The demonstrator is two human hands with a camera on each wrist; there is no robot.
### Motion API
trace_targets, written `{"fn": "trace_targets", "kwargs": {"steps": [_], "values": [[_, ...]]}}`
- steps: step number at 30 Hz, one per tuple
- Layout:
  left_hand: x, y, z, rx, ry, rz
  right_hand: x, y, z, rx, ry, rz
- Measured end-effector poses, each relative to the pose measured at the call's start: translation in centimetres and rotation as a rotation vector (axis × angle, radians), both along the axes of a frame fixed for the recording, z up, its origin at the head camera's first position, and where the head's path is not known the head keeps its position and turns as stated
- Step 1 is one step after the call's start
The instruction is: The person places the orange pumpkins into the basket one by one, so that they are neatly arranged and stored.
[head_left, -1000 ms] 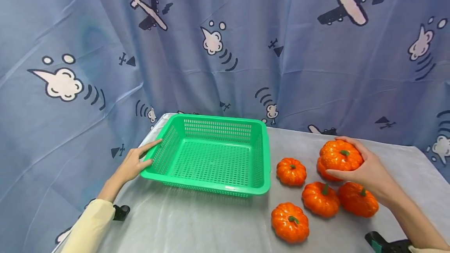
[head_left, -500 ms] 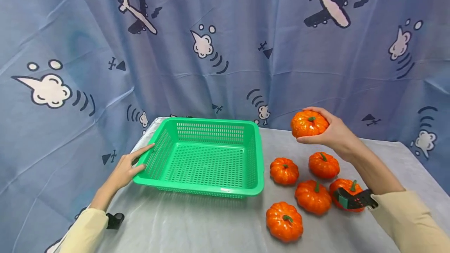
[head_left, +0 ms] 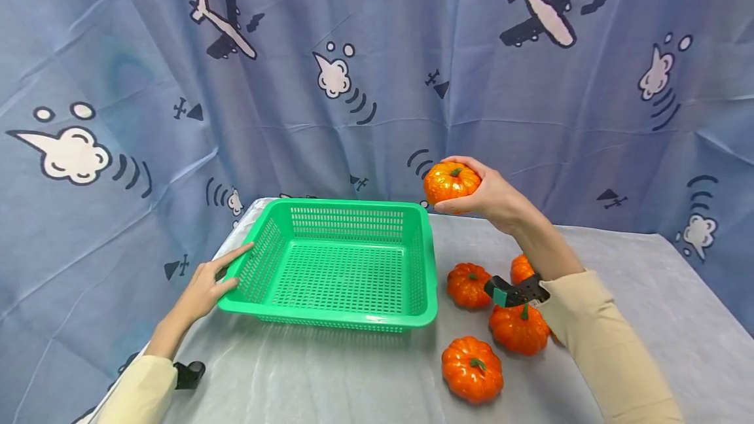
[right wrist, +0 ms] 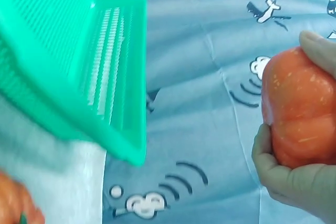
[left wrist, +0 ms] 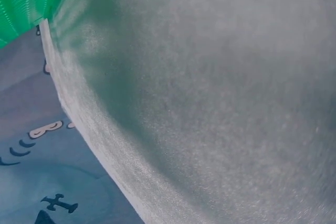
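My right hand (head_left: 497, 198) grips a small shiny orange pumpkin (head_left: 451, 182), thumb below and fingers around its far side. It hangs in the air just beyond the back right corner of a green plastic basket (head_left: 326, 319). In the right wrist view the same pumpkin (right wrist: 302, 108) shows between thumb and fingers, apart from the basket (right wrist: 134, 77). On the basket's left rim rests my left hand (head_left: 203, 290), index finger and thumb straight and spread along it; its other fingers are hidden. The left wrist view shows only a basket corner (left wrist: 26, 3), not the hand.
Right of the basket, more pumpkins lie on the pale-covered table (head_left: 283, 371): one near the basket (head_left: 468, 285), one at the front (head_left: 472, 370), and others partly behind my right forearm. A blue curtain (head_left: 377, 116) printed with planes hangs behind the table.
My right hand has lifted the pumpkin off the group and carried it left, toward the basket's back right corner. The left hand stays on the rim; the head view has shifted slightly.
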State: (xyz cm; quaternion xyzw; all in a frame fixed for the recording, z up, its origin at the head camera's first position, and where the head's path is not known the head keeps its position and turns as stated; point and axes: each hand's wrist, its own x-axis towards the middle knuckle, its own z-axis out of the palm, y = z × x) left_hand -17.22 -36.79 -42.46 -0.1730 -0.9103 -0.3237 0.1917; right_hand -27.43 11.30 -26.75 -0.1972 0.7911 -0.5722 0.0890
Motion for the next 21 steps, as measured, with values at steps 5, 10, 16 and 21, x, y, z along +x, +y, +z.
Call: {"fn": "trace_targets", "kwargs": {"steps": [5,10,16,21], "values": [[0.0,0.1,0.0,0.011,0.005,-0.007,-0.8,-2.0,-0.2,-0.028,-0.021,0.022],[0.0,0.0,-0.1,0.046,-0.017,-0.016,-1.7,-4.3,-0.5,-0.047,-0.046,0.048],[0.1,0.1,-0.1,0.057,-0.023,-0.019,-2.7,-7.0,-0.7,-0.099,-0.083,0.068],[0.1,0.3,0.0,0.063,-0.030,-0.020,-3.4,-9.3,-0.9,-0.171,-0.126,0.086]]}}
